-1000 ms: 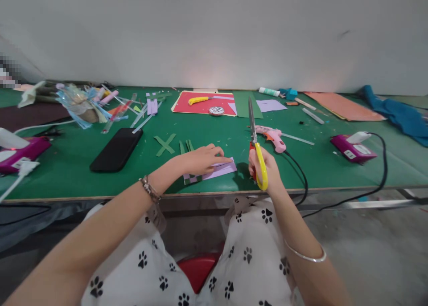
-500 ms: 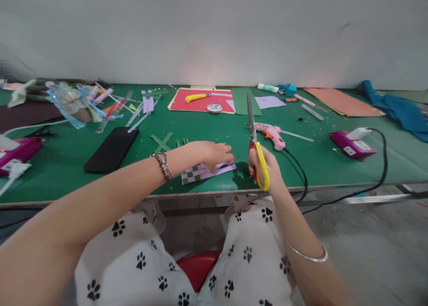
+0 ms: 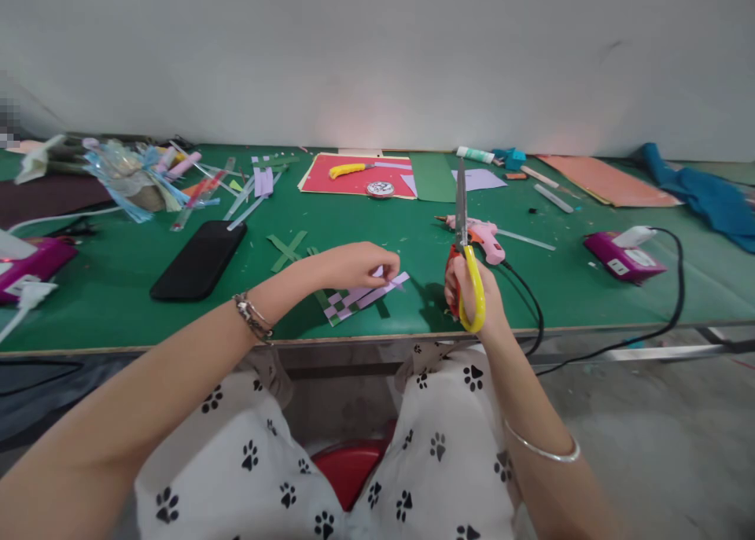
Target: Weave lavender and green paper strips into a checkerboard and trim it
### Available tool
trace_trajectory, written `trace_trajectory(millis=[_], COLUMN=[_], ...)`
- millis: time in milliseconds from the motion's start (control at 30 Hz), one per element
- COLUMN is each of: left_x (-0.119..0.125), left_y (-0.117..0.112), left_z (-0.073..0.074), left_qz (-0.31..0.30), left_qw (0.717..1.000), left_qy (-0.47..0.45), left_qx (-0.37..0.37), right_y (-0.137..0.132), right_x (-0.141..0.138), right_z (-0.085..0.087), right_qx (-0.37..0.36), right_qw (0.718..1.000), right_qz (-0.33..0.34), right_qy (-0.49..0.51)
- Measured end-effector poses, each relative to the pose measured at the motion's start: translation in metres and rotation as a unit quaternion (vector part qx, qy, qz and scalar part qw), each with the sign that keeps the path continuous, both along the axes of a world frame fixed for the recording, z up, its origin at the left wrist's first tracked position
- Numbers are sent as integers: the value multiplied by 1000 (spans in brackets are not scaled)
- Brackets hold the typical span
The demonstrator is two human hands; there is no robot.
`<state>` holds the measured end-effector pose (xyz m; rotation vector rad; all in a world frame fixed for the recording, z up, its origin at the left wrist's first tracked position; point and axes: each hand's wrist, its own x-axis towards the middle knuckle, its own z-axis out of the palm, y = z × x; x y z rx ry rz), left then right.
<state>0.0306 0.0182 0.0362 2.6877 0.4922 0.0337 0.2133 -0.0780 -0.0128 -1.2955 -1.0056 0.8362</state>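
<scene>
My left hand [image 3: 366,263] is closed in a pinch on the lilac strips of a small woven paper piece [image 3: 349,303], a checker of lilac and green near the table's front edge. Its strips stick out to the right, and their ends under the fingers are partly hidden. Upright in my right hand [image 3: 484,290] are scissors [image 3: 462,206] with yellow and red handles, blades pointing up and apparently together. A pink glue gun [image 3: 484,237] lies just behind them. To the left of the woven piece, green paper strips [image 3: 287,251] lie crossed.
A black phone [image 3: 199,259] rests at the left, near a bundle of craft pieces [image 3: 138,182]. Red paper [image 3: 330,185] at the back bears a yellow cutter [image 3: 348,170] and a round tin [image 3: 381,189]. A purple power socket [image 3: 624,255] stands right, its cable hanging over the edge.
The woven piece has turned, its right end lifting away from the table edge as my left hand shifts slightly left and closes tighter. The scissors have moved a little right.
</scene>
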Motion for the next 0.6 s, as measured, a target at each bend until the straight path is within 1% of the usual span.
trace_trajectory(millis=[100, 200, 367, 433, 500, 600], left_x=[-14, -26, -39, -43, -44, -44], left_y=[6, 10, 8, 6, 5, 4], left_z=[2, -2, -10, -12, -14, -19], left_qz=[70, 120, 145, 160, 185, 229], left_qw=[996, 984, 970, 965, 954, 931], left_qy=[-58, -116, -145, -162, -198, -263], left_qx=[-27, -64, -129, -133, -129, -110], right_y=[1, 1, 2, 2, 2, -3], right_x=[-1, -1, -4, -3, 0, 9], right_z=[2, 4, 7, 6, 7, 13], right_qx=[-5, -24, -31, -37, -39, -36], right_qw=[1000, 999, 999, 999, 998, 990], right_qz=[-7, -12, -12, -15, -10, -7], right_qy=[-9, -17, -24, -30, -50, -140])
